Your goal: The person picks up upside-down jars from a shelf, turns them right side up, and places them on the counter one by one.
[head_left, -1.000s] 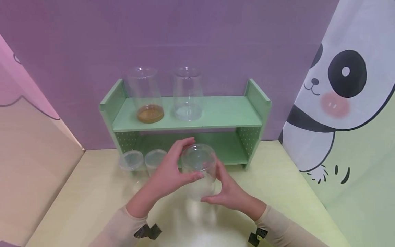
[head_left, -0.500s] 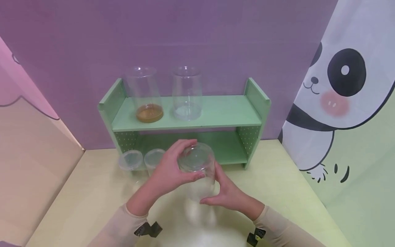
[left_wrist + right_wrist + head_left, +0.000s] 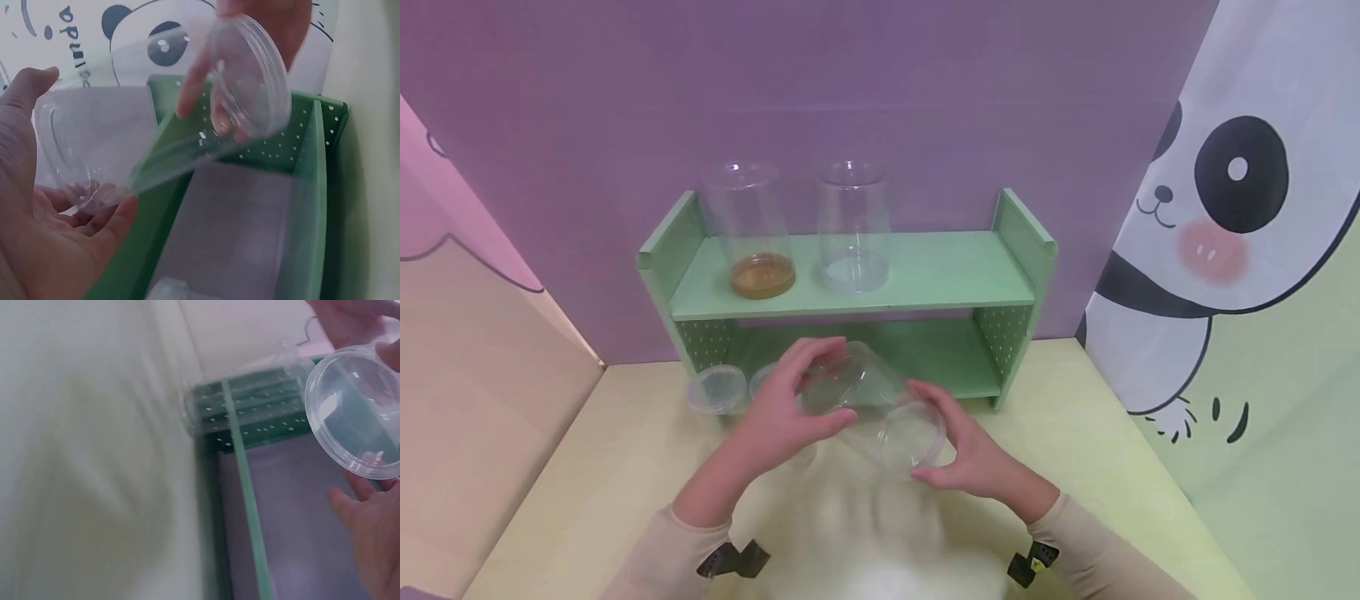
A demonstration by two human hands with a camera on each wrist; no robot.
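A clear plastic jar is held above the table, tilted sideways between both hands. My left hand grips its left end, thumb in front and fingers behind. Around the ringed, wider rim at the other end curls my right hand. In the left wrist view the see-through jar slants up to the right. From the right wrist the round end shows, and it looks like a clear lid. Two similar jars stand on the table at left; the nearer-left one has a whitish top, the other is mostly behind my left hand.
Behind the hands stands a green two-tier shelf. On its upper board are a clear jar with a brown base and another clear jar. A purple wall backs the shelf; a panda picture covers the right wall.
The jar has tipped from nearly upright to sideways, its lower end swinging right and toward me. My left hand has shifted left; my right hand has moved slightly right with the rim.
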